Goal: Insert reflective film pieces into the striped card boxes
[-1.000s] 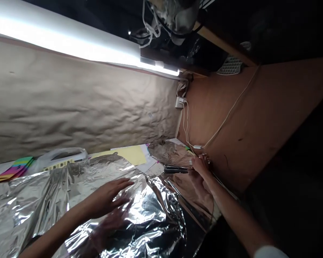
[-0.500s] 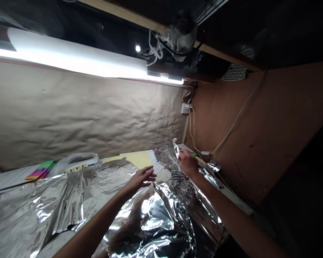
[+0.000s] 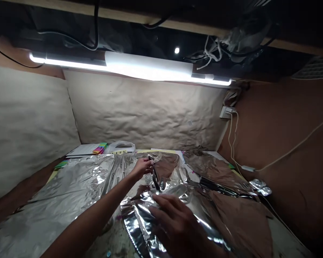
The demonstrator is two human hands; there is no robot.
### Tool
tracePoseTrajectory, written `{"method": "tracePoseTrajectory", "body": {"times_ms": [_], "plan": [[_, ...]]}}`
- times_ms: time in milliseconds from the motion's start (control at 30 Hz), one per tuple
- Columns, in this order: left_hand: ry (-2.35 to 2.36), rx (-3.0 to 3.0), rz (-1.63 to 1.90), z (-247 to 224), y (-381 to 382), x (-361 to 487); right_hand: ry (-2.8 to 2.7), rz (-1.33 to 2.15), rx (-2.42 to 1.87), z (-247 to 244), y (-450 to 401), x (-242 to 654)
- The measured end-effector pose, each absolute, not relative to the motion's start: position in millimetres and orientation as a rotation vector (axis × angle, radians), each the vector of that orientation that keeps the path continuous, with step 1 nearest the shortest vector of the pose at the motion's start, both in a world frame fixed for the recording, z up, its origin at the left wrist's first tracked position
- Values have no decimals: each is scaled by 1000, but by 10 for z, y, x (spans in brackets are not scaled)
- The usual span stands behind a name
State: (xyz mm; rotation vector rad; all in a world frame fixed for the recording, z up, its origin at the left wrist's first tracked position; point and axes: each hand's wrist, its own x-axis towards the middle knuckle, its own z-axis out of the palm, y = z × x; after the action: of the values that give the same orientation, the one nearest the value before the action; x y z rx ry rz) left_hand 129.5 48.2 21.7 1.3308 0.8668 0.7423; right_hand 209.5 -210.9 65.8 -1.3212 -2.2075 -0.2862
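Shiny silver foil sheets lie crinkled across the table. With thumb and fingers closed, my left hand pinches a raised edge of the foil near the middle of the table. A dark fold runs down from those fingertips. Closer to me, my right hand is over the front part of the foil, its fingers stretched out to the left and somewhat apart. Whether its fingertips touch the foil is hard to make out. Beneath the foil's front edge a bare, stained patch of table shows.
Along the back lie colourful sticky tabs, a white plastic ring-shaped item and papers. At right, white cables hang from a wall socket. A bright tube light runs under the shelf overhead.
The view has swung left. My right hand has come away from the far right corner of the foil towards me. My left hand, open before, has closed on a foil edge.
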Motion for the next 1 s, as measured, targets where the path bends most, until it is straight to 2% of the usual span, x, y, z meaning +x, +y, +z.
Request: {"method": "tracePoseTrajectory", "body": {"times_ms": [67,133,233,333,433,600,767,867,933,1000], "plan": [[938,1380,785,173,579,1061,-2096,-300,-1305,694,-2274,2302],[1028,1446,815,143,685,809,-2007,-298,-1516,544,-2359,2588],[1154,1594,802,125,809,462,-2055,-108,-1812,30,-2377,2937],[1236,1821,802,117,830,277,-2189,131,-1888,-468,-2365,3044],[1214,2133,799,45,751,279,-2169,175,-1931,-663,-2360,2979],[1105,2581,396,-253,638,311,-2134,212,-1827,-583,-2398,2971],[1187,2689,331,-337,605,226,-1378,234,-2018,-336,-2490,3516],[1142,2796,385,-294,477,234,-1098,621,-2082,-185,-2542,3787],[1003,2850,259,-299,365,237,-1061,867,-2036,-116,-2536,3819],[899,2845,73,-335,281,226,-1057,959,-2037,-58,-2488,3773]]}}
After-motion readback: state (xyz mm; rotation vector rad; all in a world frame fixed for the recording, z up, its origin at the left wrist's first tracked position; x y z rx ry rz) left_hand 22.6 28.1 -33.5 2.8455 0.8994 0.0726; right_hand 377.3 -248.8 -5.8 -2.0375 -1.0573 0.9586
